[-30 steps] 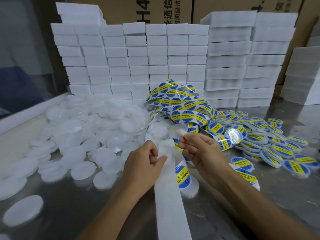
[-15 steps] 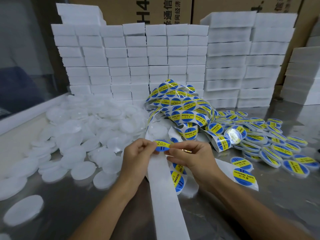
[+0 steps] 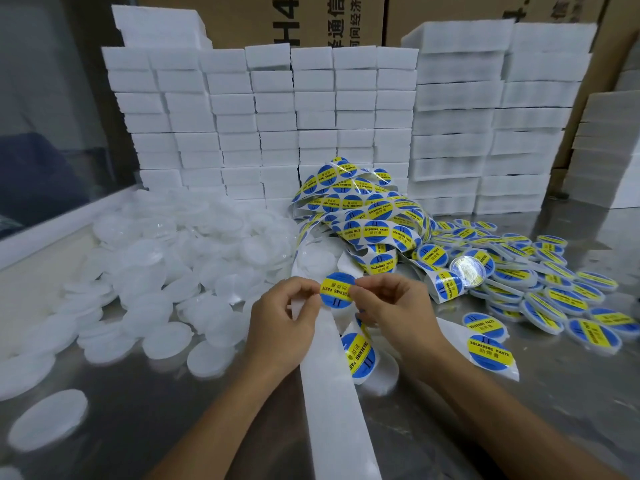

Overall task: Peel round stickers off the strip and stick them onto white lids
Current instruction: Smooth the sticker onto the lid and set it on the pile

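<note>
A round blue and yellow sticker [image 3: 336, 290] is held up facing me between both hands. My left hand [image 3: 282, 323] pinches its left edge, and my right hand [image 3: 393, 308] pinches its right edge. Whether a lid sits behind the sticker cannot be told. Below the hands the bare white backing strip [image 3: 332, 393] runs toward me, with another sticker [image 3: 358, 355] on the strip beside it. A tangled heap of sticker strip [image 3: 360, 209] lies behind the hands. Plain white lids [image 3: 166, 265] are piled at the left.
Lids bearing stickers [image 3: 540, 289] are spread over the right of the metal table [image 3: 571, 393]. A clear round lid [image 3: 467, 270] lies among them. Stacked white foam blocks [image 3: 277, 116] and cardboard boxes [image 3: 346, 19] wall off the back.
The sticker has come off the strip and turned from edge-on to face me, now pinched by both hands a little higher. A second ago my right hand held a clear disc there.
</note>
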`<move>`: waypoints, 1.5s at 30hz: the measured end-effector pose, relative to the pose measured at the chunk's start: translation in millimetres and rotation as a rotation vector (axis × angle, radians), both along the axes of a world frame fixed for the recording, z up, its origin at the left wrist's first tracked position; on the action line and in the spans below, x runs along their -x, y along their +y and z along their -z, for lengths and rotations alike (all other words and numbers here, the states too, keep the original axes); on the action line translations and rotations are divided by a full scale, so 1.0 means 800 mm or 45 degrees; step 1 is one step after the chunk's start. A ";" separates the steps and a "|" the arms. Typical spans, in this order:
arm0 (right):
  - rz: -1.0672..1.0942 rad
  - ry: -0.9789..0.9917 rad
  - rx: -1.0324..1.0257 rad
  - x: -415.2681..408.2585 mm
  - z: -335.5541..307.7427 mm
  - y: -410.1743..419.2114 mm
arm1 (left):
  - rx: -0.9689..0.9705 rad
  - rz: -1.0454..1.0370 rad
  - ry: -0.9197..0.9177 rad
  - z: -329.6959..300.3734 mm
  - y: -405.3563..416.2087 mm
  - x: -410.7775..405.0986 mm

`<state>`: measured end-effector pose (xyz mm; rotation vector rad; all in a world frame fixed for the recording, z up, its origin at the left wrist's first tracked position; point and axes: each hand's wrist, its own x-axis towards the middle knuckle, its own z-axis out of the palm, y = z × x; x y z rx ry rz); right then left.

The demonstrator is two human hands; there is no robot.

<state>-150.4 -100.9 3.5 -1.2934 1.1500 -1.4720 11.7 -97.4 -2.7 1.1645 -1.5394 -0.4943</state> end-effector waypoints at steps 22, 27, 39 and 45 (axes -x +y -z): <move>-0.676 -0.659 -0.370 -0.004 -0.006 0.006 | 0.085 -0.054 -0.517 0.016 -0.003 -0.013; -0.628 -0.618 -0.396 0.003 -0.005 0.001 | -0.053 -0.179 -0.743 0.008 -0.013 -0.031; -0.610 -0.591 -0.388 0.005 -0.002 -0.001 | -0.367 -0.521 -0.919 0.010 -0.026 -0.063; -0.590 -0.578 -0.359 0.006 -0.004 0.000 | -0.254 -0.499 -0.735 0.011 -0.025 -0.066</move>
